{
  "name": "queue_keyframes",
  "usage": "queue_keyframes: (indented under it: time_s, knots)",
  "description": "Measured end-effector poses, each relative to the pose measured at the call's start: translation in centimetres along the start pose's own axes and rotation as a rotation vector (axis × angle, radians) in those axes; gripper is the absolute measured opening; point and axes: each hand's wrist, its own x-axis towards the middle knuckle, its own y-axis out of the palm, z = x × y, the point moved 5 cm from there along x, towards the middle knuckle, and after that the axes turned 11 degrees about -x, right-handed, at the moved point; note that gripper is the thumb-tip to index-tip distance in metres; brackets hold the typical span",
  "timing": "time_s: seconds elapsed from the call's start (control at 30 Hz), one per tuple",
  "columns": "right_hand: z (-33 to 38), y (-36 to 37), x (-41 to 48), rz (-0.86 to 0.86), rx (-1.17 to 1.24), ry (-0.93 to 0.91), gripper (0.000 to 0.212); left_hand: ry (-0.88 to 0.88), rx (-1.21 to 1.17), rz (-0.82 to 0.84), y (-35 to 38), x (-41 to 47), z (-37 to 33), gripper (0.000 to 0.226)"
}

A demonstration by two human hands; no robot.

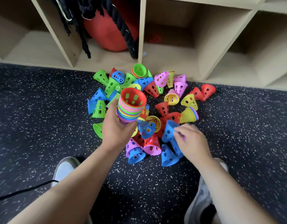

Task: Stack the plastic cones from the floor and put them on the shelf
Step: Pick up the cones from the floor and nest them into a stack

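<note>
- On a dark speckled floor (pixel 42 110), just in front of a low wooden shelf (pixel 142 29), lies a heap of loose cones (pixel 99 109): small perforated plastic ones in red, blue, green, yellow and pink, most tipped on their sides.
- Seen from above, two bare forearms reach into the heap from the bottom of the view.
- The left hand (pixel 116 130) is raised over the heap's left half, fingers curled round the lower part of a tall stack (pixel 131 109) of nested cones. Its many-coloured rims show in bands, and the top cone is red with its wide mouth facing up.
- The right hand (pixel 191 139) is low on the heap's right side, near the left hand but apart from it. Its fingertips meet a blue cone (pixel 169 131); motion blur hides whether they grip it.
- A short stack with a yellow outer cone (pixel 189 114) lies on its side just beyond the right hand. Another with a green cone on top (pixel 139 71) rests against the shelf's base.
- One shelf compartment holds a large red ball (pixel 107 34) and thick black rope (pixel 123 29).
- A light shoe (pixel 65 168) shows beside each forearm, and a black cable (pixel 23 191) crosses the floor at lower left.
</note>
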Motion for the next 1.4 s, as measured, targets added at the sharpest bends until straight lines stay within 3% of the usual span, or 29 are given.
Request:
queue_keyframes:
  time_s: [0.13,0.23,0.3,0.4,0.47,0.6,0.67,0.77,0.83,0.97,1.07,1.2,1.3,1.4]
  knots:
    - [2.7,-7.1,1.8,-0.487,0.183,0.062,0.017,-0.013,0.006,0.002,-0.1,-1.4,-0.3,0.078]
    - [6.2,-11.3,2.9,-0.656,0.256,-0.011,0.016,-0.024,0.023,0.035,0.6,-1.8,-0.7,0.076]
    - [8.2,-12.6,3.3,-0.679,0.275,-0.091,0.017,-0.015,0.037,0.048,1.1,-1.9,-1.0,0.073]
    - [10.4,-11.4,3.9,-0.449,0.283,-0.261,0.021,0.015,0.054,0.084,2.0,-1.7,-1.3,0.074]
    - [10.4,-9.9,3.9,-0.285,0.313,-0.271,0.028,0.023,0.060,0.097,2.2,-1.4,-1.5,0.076]
    - [5.8,-8.0,2.8,-0.369,0.339,0.096,0.019,0.017,0.019,0.053,1.3,-1.0,-1.7,0.074]
    - [3.8,-5.4,2.1,-0.095,0.162,0.106,0.018,0.005,-0.002,0.019,0.7,-0.8,-1.3,0.073]
    - [1.9,0.1,-1.5,0.549,-0.102,-0.061,0.043,-0.020,-0.002,0.011,0.2,-0.6,-0.7,0.076]
    - [0.5,2.5,-3.9,0.693,-0.181,-0.072,0.051,-0.030,0.003,0.018,0.0,-0.5,-0.5,0.077]
    - [-0.3,3.2,-4.1,0.400,-0.160,-0.002,0.018,-0.030,0.023,0.021,0.1,-0.3,-0.1,0.080]
    - [-0.4,1.3,-2.9,0.102,0.031,0.086,0.014,-0.030,0.026,0.035,0.2,-0.5,0.2,0.078]
    - [0.3,-3.5,0.2,-0.213,0.407,0.447,0.012,-0.039,0.043,0.060,0.4,-1.1,0.7,0.078]
    - [2.0,-7.1,3.3,-0.356,0.764,0.603,0.012,-0.035,0.044,0.077,0.7,-1.6,0.9,0.076]
    - [5.2,-9.9,5.4,-0.286,1.014,0.585,0.023,-0.024,0.069,0.115,1.3,-2.0,1.0,0.073]
